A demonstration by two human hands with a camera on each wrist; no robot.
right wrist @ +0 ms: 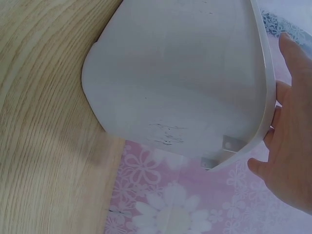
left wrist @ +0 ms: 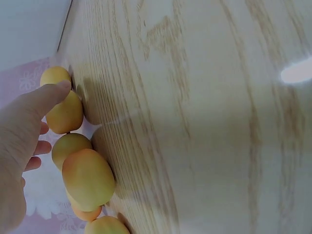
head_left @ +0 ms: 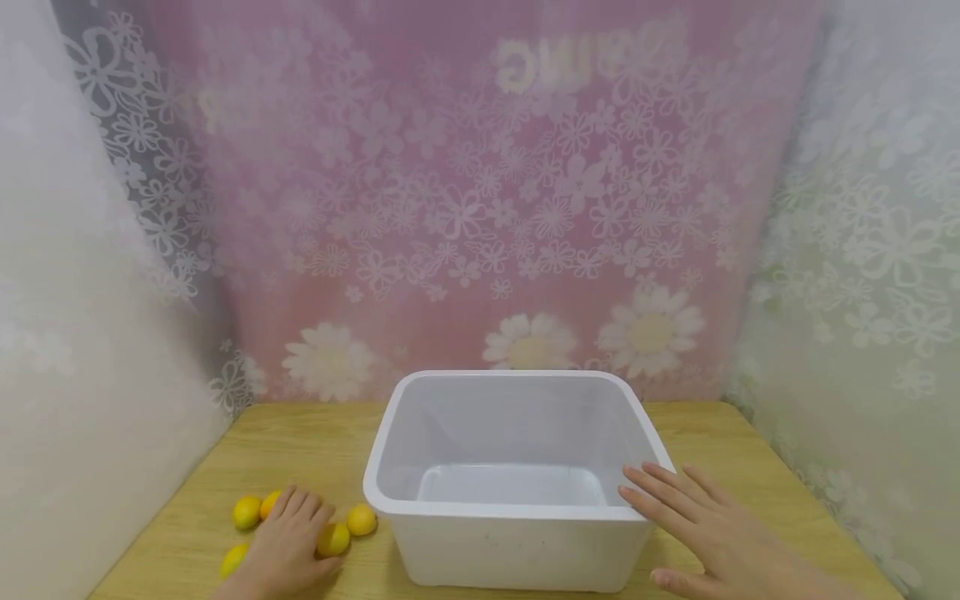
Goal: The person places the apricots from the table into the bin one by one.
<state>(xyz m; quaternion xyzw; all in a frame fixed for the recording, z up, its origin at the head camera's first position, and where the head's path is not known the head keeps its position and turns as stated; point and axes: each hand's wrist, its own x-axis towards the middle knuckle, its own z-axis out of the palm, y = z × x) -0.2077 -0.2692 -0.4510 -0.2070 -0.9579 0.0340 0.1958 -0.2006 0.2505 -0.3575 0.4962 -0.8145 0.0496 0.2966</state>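
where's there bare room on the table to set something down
Bare table lies left of the white tub, behind the yellow fruits, and right of the tub, beyond the right hand. Crowded: front left, where the fruits cluster around the left hand.

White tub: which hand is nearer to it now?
Right. The right hand is at the near right corner of the white tub; the left hand is over the yellow fruits, off the tub's left side.

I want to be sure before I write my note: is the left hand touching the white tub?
Apart. The head view shows it: a strip of wooden tabletop lies visible between the left hand and the white tub.
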